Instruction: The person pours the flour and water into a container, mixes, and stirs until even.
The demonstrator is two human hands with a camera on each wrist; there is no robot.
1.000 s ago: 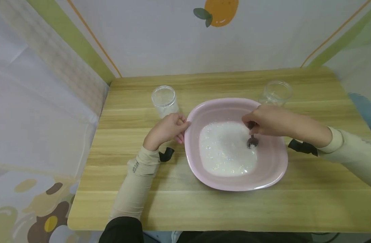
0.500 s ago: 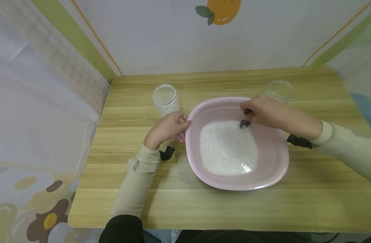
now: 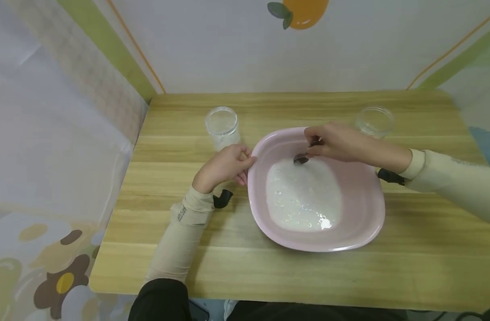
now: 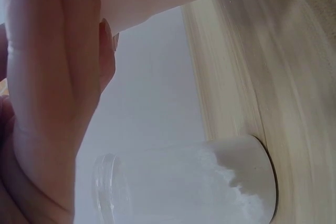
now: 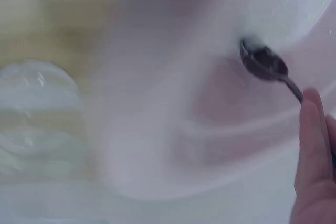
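The bench [image 3: 269,267] is pale wood planks, set against a white wall [image 3: 229,44] with green and orange stripes and a printed orange fruit [image 3: 307,11]; a flowered cloth [image 3: 36,249] hangs at the left.

On the bench sits a pink basin [image 3: 361,214], squarish with rounded corners. In its bottom lies a shallow pool of white, grainy stuff [image 3: 303,196] that glistens near the front.

The left hand [image 3: 225,167] grips the basin's left rim, thumb over the edge and fingers curled beneath. The right hand [image 3: 337,141] reaches in over the far rim and pinches the handle of a small dark spoon [image 3: 300,158], whose bowl sits at the far edge of the white pool.

Two clear jars stand behind the basin. The left jar [image 3: 222,127], just beyond the left hand, holds some white stuff. The right jar [image 3: 374,120] stands near the right wrist; what it holds I cannot tell.

The left wrist view shows what the head view does not: the left jar [image 4: 199,182] from the side, with white powder heaped at its base, and the fingers [image 4: 52,77] pressed to the basin's underside. The right wrist view, blurred, shows the spoon [image 5: 265,62] close, its bowl dark against the basin's inner wall [image 5: 173,129], with a fingertip [image 5: 312,145] on the handle and the left jar [image 5: 37,119] beyond the rim.
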